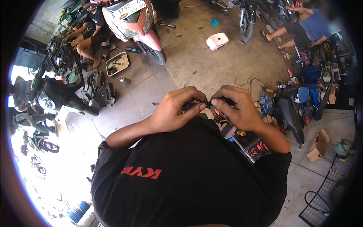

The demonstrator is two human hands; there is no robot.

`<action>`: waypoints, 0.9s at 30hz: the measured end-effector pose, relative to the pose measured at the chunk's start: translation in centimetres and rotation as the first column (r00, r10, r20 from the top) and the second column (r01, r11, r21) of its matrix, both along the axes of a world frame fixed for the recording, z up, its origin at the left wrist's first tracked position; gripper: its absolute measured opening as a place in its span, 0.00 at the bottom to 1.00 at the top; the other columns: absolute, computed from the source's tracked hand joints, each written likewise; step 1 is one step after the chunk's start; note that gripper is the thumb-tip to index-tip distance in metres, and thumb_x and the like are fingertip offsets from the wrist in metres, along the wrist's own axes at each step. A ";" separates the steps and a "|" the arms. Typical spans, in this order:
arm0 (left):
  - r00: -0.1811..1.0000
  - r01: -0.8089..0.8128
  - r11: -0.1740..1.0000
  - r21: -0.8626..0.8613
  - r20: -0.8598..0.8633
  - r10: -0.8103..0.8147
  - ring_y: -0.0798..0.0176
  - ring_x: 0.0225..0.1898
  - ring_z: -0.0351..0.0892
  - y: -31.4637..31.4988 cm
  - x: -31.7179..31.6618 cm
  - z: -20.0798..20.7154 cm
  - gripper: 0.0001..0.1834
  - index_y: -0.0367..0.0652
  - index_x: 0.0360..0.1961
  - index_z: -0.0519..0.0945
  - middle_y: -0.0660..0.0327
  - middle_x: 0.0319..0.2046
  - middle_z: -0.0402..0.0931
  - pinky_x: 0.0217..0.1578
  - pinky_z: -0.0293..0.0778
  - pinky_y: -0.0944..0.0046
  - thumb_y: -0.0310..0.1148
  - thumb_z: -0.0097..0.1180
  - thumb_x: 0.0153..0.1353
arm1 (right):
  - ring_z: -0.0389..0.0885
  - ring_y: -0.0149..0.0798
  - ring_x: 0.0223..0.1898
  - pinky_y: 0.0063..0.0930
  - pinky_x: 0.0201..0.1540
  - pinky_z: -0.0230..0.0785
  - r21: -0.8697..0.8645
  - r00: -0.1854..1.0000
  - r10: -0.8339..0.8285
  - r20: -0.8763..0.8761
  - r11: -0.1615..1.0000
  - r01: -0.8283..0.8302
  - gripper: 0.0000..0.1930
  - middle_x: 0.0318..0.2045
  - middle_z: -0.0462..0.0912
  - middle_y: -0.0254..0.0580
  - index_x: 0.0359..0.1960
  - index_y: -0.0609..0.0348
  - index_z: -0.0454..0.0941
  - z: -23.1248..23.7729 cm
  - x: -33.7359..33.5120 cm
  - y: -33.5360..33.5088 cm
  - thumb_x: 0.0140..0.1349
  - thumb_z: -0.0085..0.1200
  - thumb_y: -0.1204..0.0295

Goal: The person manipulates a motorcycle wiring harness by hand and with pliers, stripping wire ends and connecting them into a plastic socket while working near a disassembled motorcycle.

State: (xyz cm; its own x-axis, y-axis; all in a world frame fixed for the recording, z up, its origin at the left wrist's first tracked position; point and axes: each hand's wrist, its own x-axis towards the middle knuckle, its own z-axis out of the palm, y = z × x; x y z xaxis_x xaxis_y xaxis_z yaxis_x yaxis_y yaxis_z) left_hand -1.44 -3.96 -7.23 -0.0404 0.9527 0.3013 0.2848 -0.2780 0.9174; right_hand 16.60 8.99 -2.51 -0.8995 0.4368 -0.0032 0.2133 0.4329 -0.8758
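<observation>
Both my hands meet in front of my chest around a bundle of thin coloured wires [217,113], with red, green and brown strands showing. My left hand [177,108] pinches the wires between thumb and curled fingers. Close beside it, my right hand [236,108] grips the same bundle, thumb and fingertips pressed together. Loose strands hang below the right palm. The fingers hide the spot where the two grips meet. Under my right forearm lies a dark tray [261,146] with red clips and leads, a yellow piece beside it.
A pink scooter [132,22] stands ahead, a pink stool [217,41] on the floor beyond. Two people work beside motorcycles at far left and far right. A tool tray [117,63] and a can [124,79] lie left; a black seat [290,117] and cardboard box [317,145] right.
</observation>
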 end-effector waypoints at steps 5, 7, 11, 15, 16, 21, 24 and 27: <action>0.994 -0.095 0.991 -0.096 0.054 0.100 0.62 0.36 0.82 -0.9 0.8 0.5 0.08 0.34 0.39 0.78 0.56 0.34 0.79 0.37 0.76 0.65 0.23 0.62 0.59 | 0.78 0.34 0.27 0.28 0.31 0.68 -0.018 0.996 -0.092 -0.015 0.996 0.092 0.06 0.26 0.79 0.43 0.31 0.67 0.80 -0.9 -0.5 -0.7 0.61 0.58 0.75; 0.990 -0.121 0.990 -0.077 0.068 0.126 0.59 0.37 0.82 -1.0 1.0 0.4 0.07 0.35 0.38 0.79 0.55 0.34 0.79 0.39 0.77 0.62 0.25 0.62 0.59 | 0.78 0.32 0.27 0.27 0.30 0.68 -0.008 0.988 -0.141 -0.060 0.990 0.141 0.06 0.25 0.79 0.42 0.31 0.67 0.80 -1.3 -0.6 -1.1 0.61 0.57 0.75; 0.985 -0.167 0.984 -0.062 0.039 0.170 0.57 0.38 0.83 -0.9 1.1 0.0 0.08 0.35 0.39 0.79 0.54 0.35 0.79 0.41 0.78 0.61 0.26 0.61 0.60 | 0.77 0.31 0.25 0.28 0.29 0.67 -0.058 0.965 -0.250 -0.083 0.968 0.246 0.05 0.25 0.78 0.41 0.31 0.67 0.79 -2.0 -1.5 -1.5 0.61 0.57 0.77; 0.967 -0.182 0.963 -0.199 0.141 0.212 0.65 0.39 0.82 -0.9 0.7 -0.4 0.08 0.34 0.43 0.78 0.56 0.37 0.80 0.41 0.77 0.65 0.24 0.58 0.62 | 0.77 0.32 0.25 0.28 0.29 0.67 0.062 0.959 -0.264 -0.101 0.961 0.271 0.05 0.25 0.78 0.42 0.31 0.68 0.79 -2.2 -2.6 -1.7 0.61 0.57 0.76; 0.970 -0.186 0.968 -0.169 0.124 0.208 0.65 0.39 0.82 -0.9 0.3 -0.8 0.09 0.34 0.43 0.78 0.56 0.38 0.80 0.42 0.77 0.65 0.24 0.58 0.63 | 0.77 0.32 0.25 0.28 0.29 0.68 0.174 0.963 -0.215 -0.160 0.955 0.242 0.06 0.25 0.78 0.42 0.31 0.68 0.79 -2.5 -3.4 -1.5 0.61 0.57 0.76; 0.971 -0.012 0.977 -0.214 0.230 0.062 0.63 0.46 0.81 -0.4 -1.1 -0.8 0.15 0.34 0.50 0.77 0.54 0.43 0.82 0.48 0.76 0.64 0.31 0.56 0.66 | 0.75 0.32 0.26 0.26 0.30 0.66 -0.068 0.931 -0.357 -0.070 0.933 0.353 0.07 0.23 0.78 0.41 0.33 0.69 0.80 -3.9 -2.4 -1.4 0.63 0.56 0.74; 0.919 0.037 0.957 -0.289 0.387 0.081 0.63 0.49 0.79 -1.1 -1.7 -2.2 0.16 0.35 0.53 0.75 0.53 0.46 0.81 0.51 0.72 0.63 0.32 0.54 0.68 | 0.74 0.30 0.24 0.25 0.28 0.64 -0.220 0.928 -0.373 0.001 0.905 0.364 0.08 0.22 0.77 0.40 0.32 0.69 0.79 -5.2 -3.5 -1.3 0.63 0.56 0.74; 0.944 0.015 0.966 -0.257 0.323 0.072 0.62 0.50 0.78 -2.2 -2.7 -2.8 0.17 0.37 0.55 0.75 0.54 0.47 0.80 0.52 0.71 0.62 0.34 0.52 0.69 | 0.70 0.25 0.19 0.21 0.22 0.60 -0.122 0.951 -0.304 -0.055 0.948 0.295 0.08 0.20 0.75 0.35 0.32 0.67 0.78 -4.7 -5.2 -2.0 0.65 0.54 0.73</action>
